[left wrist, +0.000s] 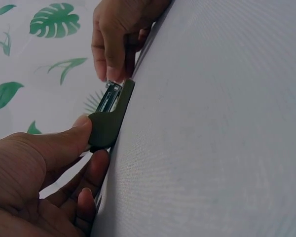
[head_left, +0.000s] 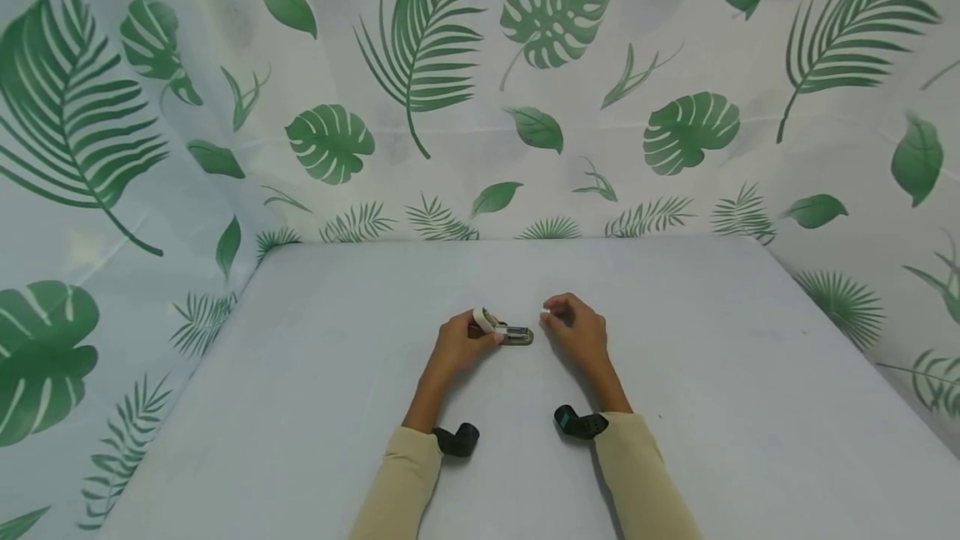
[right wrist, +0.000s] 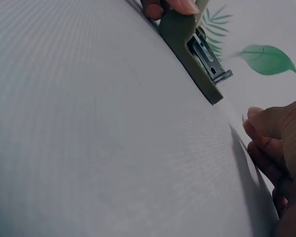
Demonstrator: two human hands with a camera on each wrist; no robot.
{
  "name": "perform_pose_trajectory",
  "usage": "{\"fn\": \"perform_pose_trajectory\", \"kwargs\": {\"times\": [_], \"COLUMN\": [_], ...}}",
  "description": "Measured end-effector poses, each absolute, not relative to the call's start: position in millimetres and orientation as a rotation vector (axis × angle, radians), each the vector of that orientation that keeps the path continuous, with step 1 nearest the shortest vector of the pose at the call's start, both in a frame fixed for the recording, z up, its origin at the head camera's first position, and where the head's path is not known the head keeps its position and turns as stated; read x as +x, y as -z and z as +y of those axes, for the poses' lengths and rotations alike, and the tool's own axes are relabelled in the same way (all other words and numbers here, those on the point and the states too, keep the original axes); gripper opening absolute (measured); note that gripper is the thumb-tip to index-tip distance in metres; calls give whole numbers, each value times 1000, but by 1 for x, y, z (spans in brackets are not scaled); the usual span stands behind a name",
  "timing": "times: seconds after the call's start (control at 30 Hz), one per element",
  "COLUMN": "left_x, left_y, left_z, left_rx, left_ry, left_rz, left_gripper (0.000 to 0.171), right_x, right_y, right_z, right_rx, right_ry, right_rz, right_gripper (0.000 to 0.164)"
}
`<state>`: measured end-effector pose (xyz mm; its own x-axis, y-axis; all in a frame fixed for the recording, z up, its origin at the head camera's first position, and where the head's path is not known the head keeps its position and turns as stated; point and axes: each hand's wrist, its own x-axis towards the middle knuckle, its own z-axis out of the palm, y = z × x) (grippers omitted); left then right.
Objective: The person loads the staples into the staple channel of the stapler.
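Note:
My left hand (head_left: 457, 344) grips an olive-green stapler (head_left: 517, 340) at its hinge end, thumb on the near side. The stapler's pale top cover (head_left: 483, 320) is swung up and back, and its metal magazine (right wrist: 207, 57) lies exposed above the base. The base rests on the table, its free end pointing toward my right hand (head_left: 581, 332). That hand is a short distance to the right, apart from the stapler, thumb and index finger pinching a small thin strip (right wrist: 243, 119). Only its edge shows, too little to tell its kind.
A white cloth-covered table (head_left: 300, 373) extends around both hands. Behind it and at the sides hangs a white curtain (head_left: 450, 148) with green leaf prints. Black wrist cameras (head_left: 577, 422) are strapped over the sleeves.

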<state>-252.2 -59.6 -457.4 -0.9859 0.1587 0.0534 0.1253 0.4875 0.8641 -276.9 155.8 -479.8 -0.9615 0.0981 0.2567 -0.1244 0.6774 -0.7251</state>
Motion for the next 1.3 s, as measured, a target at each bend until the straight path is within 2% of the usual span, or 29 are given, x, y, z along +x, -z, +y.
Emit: {"fn": "perform_pose_trajectory", "kwargs": {"times": [0.3,0.77,1.3], "left_x": [-254,-254,-255], "left_y": [459,460,462], "left_z": [-60,-60,-60], "left_rx": [260,259,268], "left_ry": [-1546,-1572,-1570], "left_rz": [2688,2683,2695], "left_gripper": [27,27,27], "right_x": [-276,-273,-275], "right_y": [478,478,482], "right_z": [155,158,156], "right_rx": [20,29,66], "right_ry": [-1186,-1461,-1306], "right_rz": [-2593,-2485,-2532], "right_gripper": [18,21,22]}}
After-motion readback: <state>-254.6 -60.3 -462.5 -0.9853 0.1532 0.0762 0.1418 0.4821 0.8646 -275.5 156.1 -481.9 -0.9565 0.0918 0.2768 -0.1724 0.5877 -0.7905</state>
